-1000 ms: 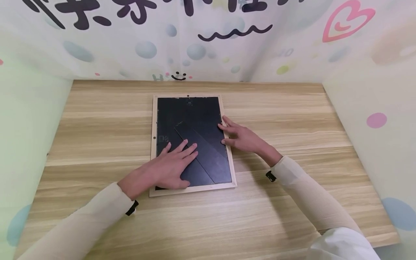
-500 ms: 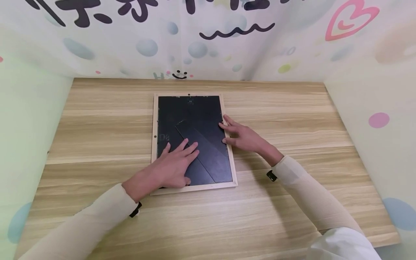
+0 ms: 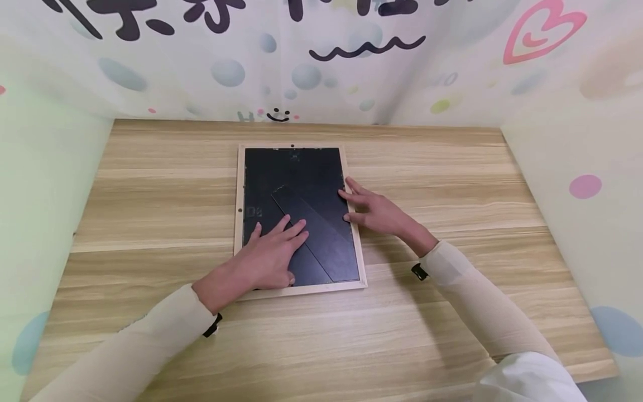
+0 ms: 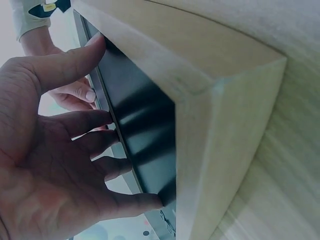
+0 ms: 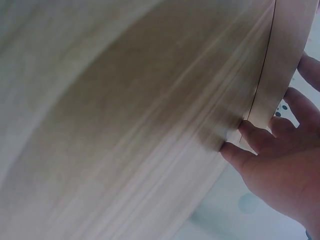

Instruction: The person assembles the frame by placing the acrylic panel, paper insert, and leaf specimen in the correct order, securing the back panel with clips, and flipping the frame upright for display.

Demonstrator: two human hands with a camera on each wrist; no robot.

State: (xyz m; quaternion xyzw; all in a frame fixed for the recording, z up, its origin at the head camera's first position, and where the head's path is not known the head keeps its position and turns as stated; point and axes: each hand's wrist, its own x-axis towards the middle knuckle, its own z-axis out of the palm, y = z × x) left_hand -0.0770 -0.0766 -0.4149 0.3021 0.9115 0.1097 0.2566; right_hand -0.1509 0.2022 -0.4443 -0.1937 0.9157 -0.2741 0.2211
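A picture frame (image 3: 326,288) with a pale wooden rim lies face down on the table. Its black backing board (image 3: 293,170) shows, with a slanted easel stand (image 3: 321,237) flat against it. My left hand (image 3: 266,259) rests on the lower left of the board, fingers spread and fingertips touching it; the left wrist view has the thumb (image 4: 85,60) near the rim's inner edge. At the frame's right side, my right hand (image 3: 377,213) has its thumb and a fingertip on the rim and board edge. Other fingers reach down to the outer side and tabletop, as the right wrist view shows.
The wood-grain table (image 3: 161,195) extends around the frame on all sides. A printed white curtain (image 3: 191,78) hangs behind it, and pale walls with coloured dots (image 3: 585,187) flank both sides. Small dark dots (image 3: 240,210) mark the rim.
My left thumb has drawn inward from its outstretched pose, and the left wrist has shifted slightly right. The right hand and the frame stay nearly still.
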